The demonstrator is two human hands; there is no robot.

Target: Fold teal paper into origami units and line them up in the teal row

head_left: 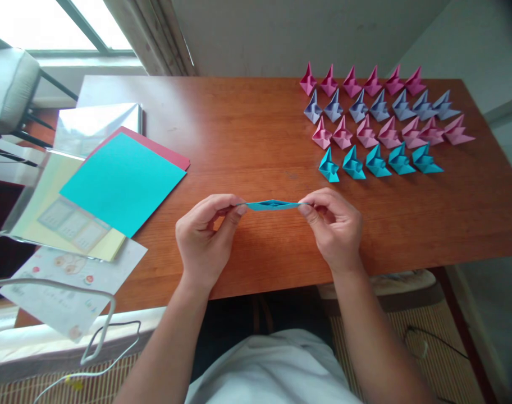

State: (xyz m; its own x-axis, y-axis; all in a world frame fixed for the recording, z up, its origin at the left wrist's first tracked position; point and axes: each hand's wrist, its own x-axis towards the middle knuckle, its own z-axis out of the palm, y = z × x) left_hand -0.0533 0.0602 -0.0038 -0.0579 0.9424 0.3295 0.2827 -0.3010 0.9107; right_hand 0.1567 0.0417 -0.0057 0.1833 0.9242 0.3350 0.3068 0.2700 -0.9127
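A narrow folded teal paper boat (pixel 273 205) is stretched level between my hands, its top slightly parted in the middle. My left hand (pixel 208 235) pinches its left tip between thumb and forefinger. At the other tip, my right hand (pixel 334 224) pinches in the same way. Beyond my right hand stand several finished paper boats of the same teal (pixel 377 161) in a row. Further rows behind them hold light pink boats (pixel 366 132), lilac boats (pixel 358 107) and magenta boats (pixel 352 82).
On the left of the wooden table (pixel 239 129) lie teal paper sheets (pixel 125 179) over a red sheet (pixel 163 147), a yellow paper pack (pixel 32 191) and a printed white sheet (pixel 113 269). A white cable (pixel 108 320) curves past the near left edge. A chair (pixel 12 84) stands far left.
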